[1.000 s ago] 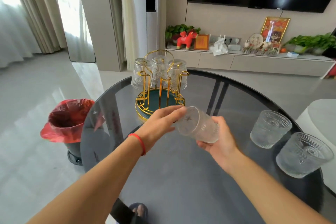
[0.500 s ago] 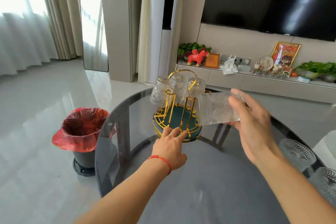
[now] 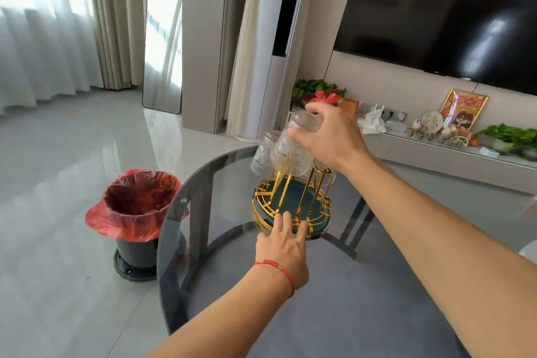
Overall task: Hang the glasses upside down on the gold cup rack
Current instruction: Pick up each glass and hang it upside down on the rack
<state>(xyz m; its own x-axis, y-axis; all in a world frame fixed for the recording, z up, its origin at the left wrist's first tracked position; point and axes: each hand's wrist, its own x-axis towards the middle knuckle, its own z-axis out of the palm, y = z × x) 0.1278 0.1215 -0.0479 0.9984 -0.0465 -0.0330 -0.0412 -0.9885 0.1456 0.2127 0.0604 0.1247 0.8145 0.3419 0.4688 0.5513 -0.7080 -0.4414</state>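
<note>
The gold cup rack (image 3: pixel 293 209) with a dark green base stands on the round dark glass table (image 3: pixel 334 299). My right hand (image 3: pixel 328 136) grips a clear embossed glass (image 3: pixel 293 151) by its base, mouth down, over the near side of the rack. Another glass (image 3: pixel 263 154) hangs upside down on the rack's left side; others behind are mostly hidden. My left hand (image 3: pixel 283 244) rests fingers spread on the rack's front rim, a red string on its wrist.
A black bin with a red bag (image 3: pixel 136 212) stands on the floor left of the table. Beyond the table a low TV cabinet (image 3: pixel 436 151) carries plants, a framed picture and ornaments, below a wall-mounted TV (image 3: pixel 441 11).
My right hand has turned the glass from sideways to mouth down and brought it left over the rack. My left hand has slid forward onto the rack's base. The view has tilted up.
</note>
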